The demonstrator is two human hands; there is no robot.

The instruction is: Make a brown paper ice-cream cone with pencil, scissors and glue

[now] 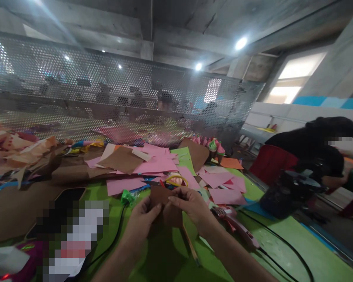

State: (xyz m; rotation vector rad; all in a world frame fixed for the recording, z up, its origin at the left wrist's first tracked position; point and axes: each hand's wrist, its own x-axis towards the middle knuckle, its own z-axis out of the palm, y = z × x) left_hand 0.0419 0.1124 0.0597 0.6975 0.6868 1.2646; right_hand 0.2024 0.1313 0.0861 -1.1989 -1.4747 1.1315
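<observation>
My left hand [144, 215] has its thumb and fingers closed on the left edge of a small brown piece of paper [159, 192]. From the other side my right hand [191, 203] pinches the same brown paper near its right edge. A second brown flap [173, 216] hangs below the fingers; whether it is part of the same piece I cannot tell. Just beyond the hands lie scissors with yellow handles [179, 180]. A pencil [191, 244] rests on the green table below the right hand. Beside my right forearm is a pink glue gun [238, 225] with a black cord.
Pink paper sheets [147, 160] and brown sheets [120, 160] pile up ahead. Ice-cream-like paper crafts [216, 149] stand at the back right. A phone [69, 199] lies left. A perforated metal screen [106, 90] closes the far side; a person in black [306, 137] sits right.
</observation>
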